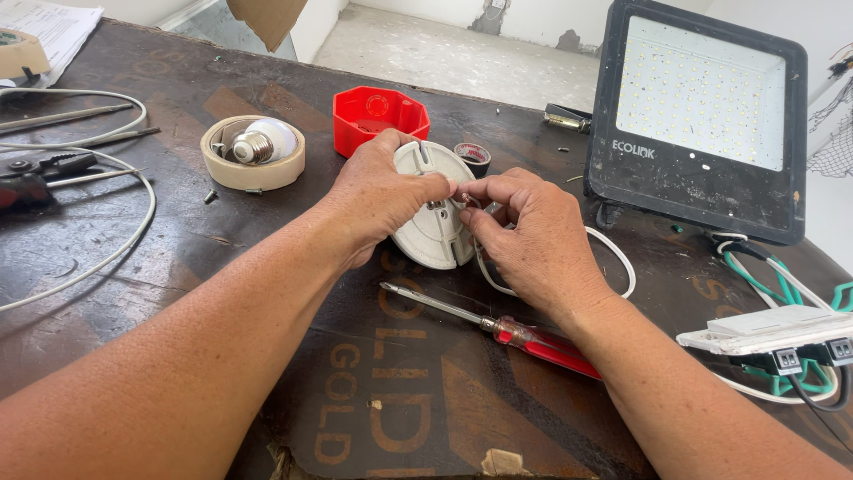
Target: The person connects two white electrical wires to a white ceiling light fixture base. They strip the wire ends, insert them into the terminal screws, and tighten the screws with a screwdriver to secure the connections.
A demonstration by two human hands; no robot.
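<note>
The left hand (382,200) is closed around a round white lamp base (435,222), with the thumb and fingers holding its upper edge, so the base stands tilted on the dark brown worktable (178,267), near the middle of it. The right hand (533,236) is just beside, its fingertips pinched together on a thin white wire (622,267) at the centre of the base; the wire makes a loop on the table behind this hand. If the wire end is inside the base or only touching it, I cannot tell.

In front of the hands lies a screwdriver with a red handle (533,338), its tip pointing to the left. Behind the base there are a red junction box (378,116) and a small roll of black tape (473,156). To the left is a roll of masking tape (253,164) with a white light bulb (262,142) lying inside its ring. On the right stands a black LED floodlight (697,116), and near it a white switch plate (773,331) with green cables (782,289). At the far left lie pliers (35,173) and a long white cable (133,222)
</note>
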